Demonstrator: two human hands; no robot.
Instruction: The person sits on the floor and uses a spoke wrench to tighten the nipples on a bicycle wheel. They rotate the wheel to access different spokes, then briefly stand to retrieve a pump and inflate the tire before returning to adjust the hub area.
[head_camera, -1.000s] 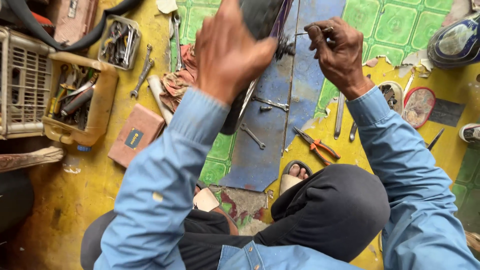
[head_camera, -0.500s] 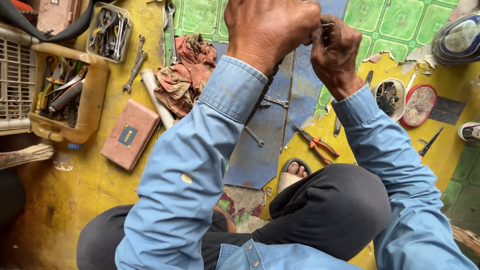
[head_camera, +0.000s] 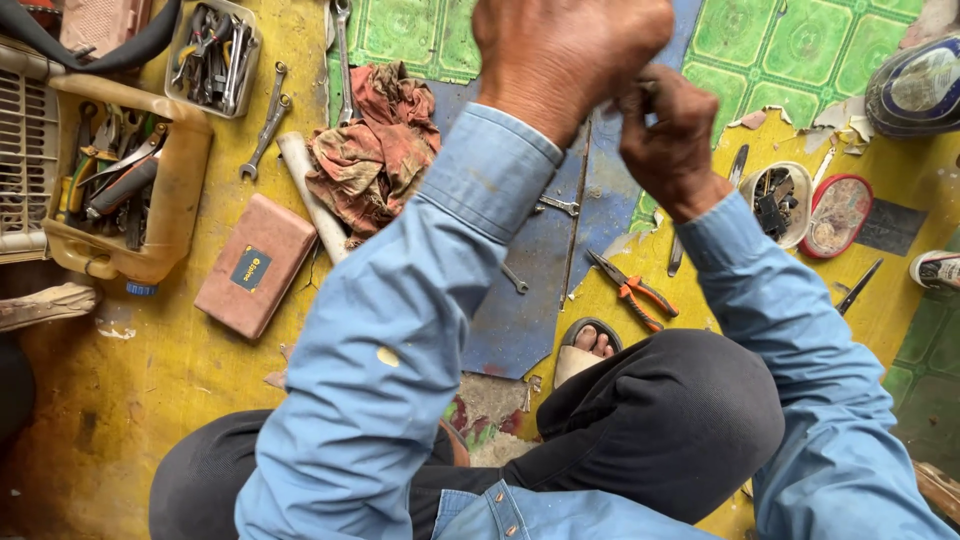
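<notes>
A small, mostly hidden part is being gripped between both closed hands, left hand (head_camera: 570, 55) and right hand (head_camera: 668, 135), while the orange-handled pliers (head_camera: 632, 290) are lying unused on the floor, the work seemingly unfinished.

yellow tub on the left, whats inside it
The yellow tub holds a jumble of hand tools: pliers with dark grips, metal wrenches and a screwdriver or two. Whatever lies at the bottom is covered by that pile, and a grille at its left hides that end.

Two hands (head_camera: 570, 55), one pliers (head_camera: 630, 290)
</notes>
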